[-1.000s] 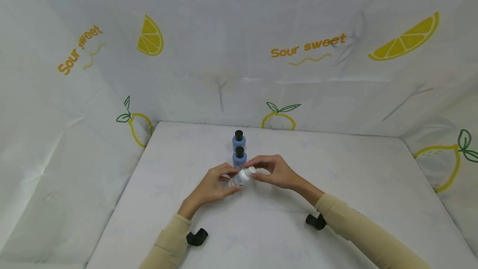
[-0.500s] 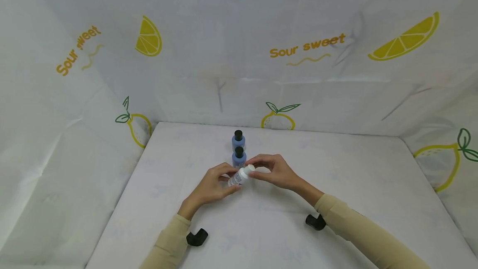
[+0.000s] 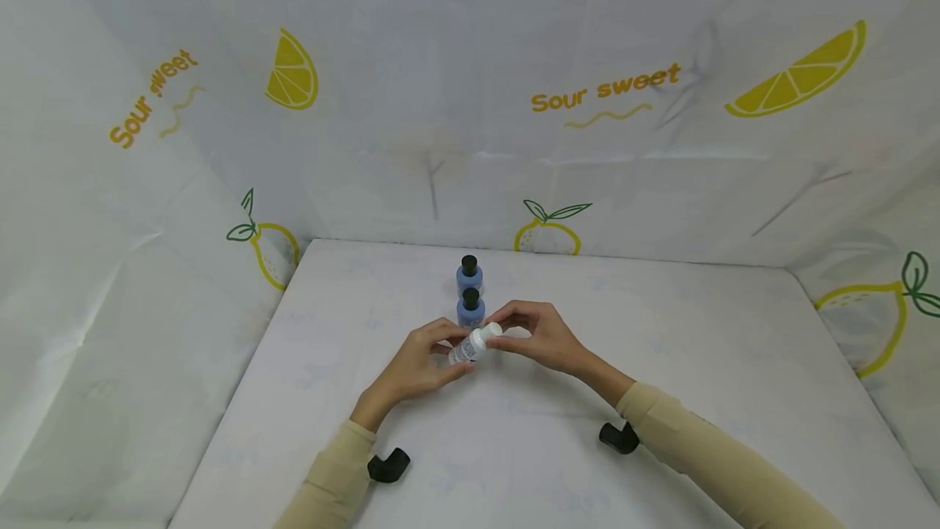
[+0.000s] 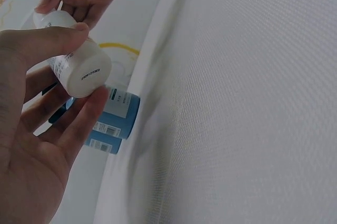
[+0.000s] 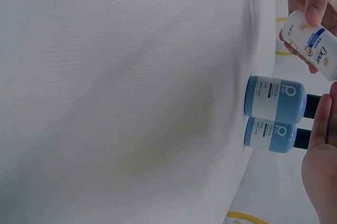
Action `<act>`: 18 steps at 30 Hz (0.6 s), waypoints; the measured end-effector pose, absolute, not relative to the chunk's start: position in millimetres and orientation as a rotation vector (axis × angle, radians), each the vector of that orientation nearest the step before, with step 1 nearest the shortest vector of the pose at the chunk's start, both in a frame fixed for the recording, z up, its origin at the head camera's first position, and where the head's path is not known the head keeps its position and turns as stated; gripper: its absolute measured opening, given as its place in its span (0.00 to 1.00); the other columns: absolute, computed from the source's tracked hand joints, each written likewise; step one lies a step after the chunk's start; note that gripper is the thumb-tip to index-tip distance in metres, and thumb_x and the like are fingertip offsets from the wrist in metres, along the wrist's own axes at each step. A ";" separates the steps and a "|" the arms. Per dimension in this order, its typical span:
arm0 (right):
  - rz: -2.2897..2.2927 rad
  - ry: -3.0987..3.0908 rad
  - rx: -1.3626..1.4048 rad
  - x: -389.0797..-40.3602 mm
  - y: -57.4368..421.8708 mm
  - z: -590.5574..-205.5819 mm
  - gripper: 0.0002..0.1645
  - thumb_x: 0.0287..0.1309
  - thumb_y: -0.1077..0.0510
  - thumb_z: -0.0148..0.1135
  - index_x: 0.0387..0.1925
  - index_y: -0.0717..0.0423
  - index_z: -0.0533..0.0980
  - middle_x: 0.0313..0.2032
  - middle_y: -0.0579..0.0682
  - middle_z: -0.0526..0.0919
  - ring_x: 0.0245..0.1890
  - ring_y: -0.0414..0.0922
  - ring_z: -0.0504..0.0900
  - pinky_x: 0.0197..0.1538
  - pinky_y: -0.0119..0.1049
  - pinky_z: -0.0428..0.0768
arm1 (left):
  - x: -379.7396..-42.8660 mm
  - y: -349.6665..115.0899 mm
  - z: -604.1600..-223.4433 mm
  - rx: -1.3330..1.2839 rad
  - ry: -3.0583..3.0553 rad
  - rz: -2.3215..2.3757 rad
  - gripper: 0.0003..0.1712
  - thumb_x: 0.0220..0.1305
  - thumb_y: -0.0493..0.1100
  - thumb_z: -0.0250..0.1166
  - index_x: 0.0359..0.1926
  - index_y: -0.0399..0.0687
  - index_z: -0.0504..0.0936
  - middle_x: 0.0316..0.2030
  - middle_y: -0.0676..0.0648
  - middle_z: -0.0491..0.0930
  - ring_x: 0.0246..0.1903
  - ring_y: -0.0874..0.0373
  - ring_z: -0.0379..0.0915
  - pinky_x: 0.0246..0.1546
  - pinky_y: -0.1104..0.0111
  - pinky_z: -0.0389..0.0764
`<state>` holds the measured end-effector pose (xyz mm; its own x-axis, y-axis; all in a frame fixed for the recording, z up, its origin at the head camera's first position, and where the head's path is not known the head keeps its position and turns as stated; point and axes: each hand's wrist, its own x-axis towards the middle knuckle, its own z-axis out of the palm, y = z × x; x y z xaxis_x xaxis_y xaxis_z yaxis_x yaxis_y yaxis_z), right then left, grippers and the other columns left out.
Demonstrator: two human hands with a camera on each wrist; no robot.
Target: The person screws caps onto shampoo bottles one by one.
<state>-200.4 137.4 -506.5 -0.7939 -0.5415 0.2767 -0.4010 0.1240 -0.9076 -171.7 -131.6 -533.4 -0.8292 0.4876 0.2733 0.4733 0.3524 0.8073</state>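
A small white Dove bottle (image 3: 467, 349) is held tilted above the table, its capped end up and to the right. My left hand (image 3: 414, 362) grips its body between thumb and fingers; the flat base faces the camera in the left wrist view. Thumb and fingertips of my right hand (image 3: 547, 339) pinch the white cap (image 3: 490, 333). Just beyond the hands stand two blue bottles with black caps, one behind the other: the nearer bottle (image 3: 471, 314) and the farther bottle (image 3: 469, 277). In the right wrist view, pale labels show on the nearer bottle (image 5: 274, 99) and the farther bottle (image 5: 269, 134).
The table (image 3: 352, 300) has a white cover. White sheeting (image 3: 411, 88) with lemon prints rises behind it and on both sides. A black angled piece (image 3: 389, 466) shows at the left sleeve, and a second black piece (image 3: 619, 437) at the right sleeve.
Both hands hold nearly the same place around the white bottle. The right hand has shifted very slightly left and up with the cap; the blue bottles stand where they were.
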 end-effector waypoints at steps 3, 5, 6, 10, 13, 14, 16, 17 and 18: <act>-1.766 2.259 -0.949 -200.0 137.1 -506.8 0.15 0.61 0.67 0.79 0.48 0.58 0.86 0.47 0.59 0.91 0.44 0.37 0.88 0.57 0.33 0.91 | -171.9 -131.3 -533.2 0.909 2.577 1.516 0.24 0.62 0.40 0.82 0.59 0.44 0.88 0.49 0.48 0.87 0.48 0.57 0.85 0.51 0.68 0.93; -1.769 2.257 -0.948 -199.8 136.8 -506.9 0.15 0.61 0.66 0.79 0.48 0.58 0.86 0.47 0.58 0.91 0.44 0.38 0.88 0.56 0.34 0.91 | -172.0 -131.4 -533.7 0.896 2.579 1.507 0.24 0.62 0.40 0.82 0.59 0.45 0.88 0.49 0.48 0.87 0.49 0.58 0.85 0.51 0.69 0.93; -1.769 2.257 -0.947 -199.7 136.7 -506.8 0.14 0.61 0.66 0.79 0.48 0.58 0.86 0.47 0.58 0.91 0.44 0.38 0.88 0.56 0.34 0.91 | -172.0 -131.4 -534.0 0.892 2.580 1.505 0.24 0.62 0.40 0.82 0.59 0.45 0.88 0.49 0.48 0.87 0.49 0.58 0.85 0.51 0.70 0.92; -1.769 2.262 -0.945 -199.7 136.2 -506.7 0.14 0.61 0.66 0.79 0.48 0.58 0.86 0.47 0.58 0.91 0.44 0.38 0.88 0.56 0.34 0.91 | -172.2 -131.3 -534.3 0.886 2.582 1.497 0.24 0.63 0.41 0.82 0.59 0.44 0.88 0.49 0.48 0.87 0.49 0.58 0.85 0.52 0.70 0.92; -1.765 2.268 -0.945 -199.6 135.7 -506.2 0.14 0.61 0.66 0.79 0.48 0.58 0.86 0.47 0.58 0.91 0.44 0.38 0.88 0.56 0.33 0.91 | -172.2 -131.3 -533.9 0.889 2.582 1.505 0.25 0.63 0.41 0.82 0.59 0.44 0.88 0.49 0.47 0.87 0.48 0.56 0.85 0.51 0.70 0.92; -1.761 2.271 -0.946 -199.6 135.7 -506.0 0.14 0.61 0.66 0.79 0.48 0.58 0.86 0.47 0.58 0.91 0.44 0.39 0.88 0.56 0.34 0.91 | -172.2 -131.3 -533.6 0.885 2.581 1.508 0.25 0.63 0.41 0.82 0.59 0.44 0.88 0.49 0.47 0.87 0.48 0.56 0.85 0.51 0.70 0.92; -1.755 2.276 -0.946 -199.5 135.6 -505.7 0.14 0.61 0.66 0.79 0.48 0.58 0.86 0.47 0.58 0.91 0.44 0.39 0.88 0.56 0.34 0.91 | -172.2 -131.3 -533.5 0.885 2.582 1.514 0.25 0.62 0.41 0.82 0.59 0.44 0.88 0.48 0.47 0.87 0.48 0.57 0.85 0.51 0.70 0.92; -1.752 2.279 -0.947 -199.4 135.5 -505.5 0.14 0.61 0.66 0.79 0.48 0.58 0.86 0.47 0.58 0.91 0.44 0.39 0.89 0.56 0.35 0.91 | -172.2 -131.4 -533.4 0.886 2.584 1.516 0.25 0.62 0.41 0.82 0.59 0.44 0.88 0.48 0.48 0.87 0.48 0.57 0.85 0.51 0.70 0.93; -1.748 2.282 -0.947 -199.4 135.5 -505.3 0.15 0.61 0.66 0.79 0.48 0.58 0.86 0.47 0.57 0.91 0.44 0.39 0.89 0.56 0.35 0.91 | -172.2 -131.4 -533.4 0.887 2.585 1.516 0.25 0.62 0.41 0.82 0.59 0.44 0.88 0.48 0.48 0.87 0.48 0.57 0.85 0.51 0.70 0.93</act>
<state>-199.4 135.5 -505.3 -0.7981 -0.5367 0.2737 -0.4041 0.1400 -0.9039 -172.2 -131.4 -533.4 -0.8386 0.4775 0.2620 0.4617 0.3680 0.8071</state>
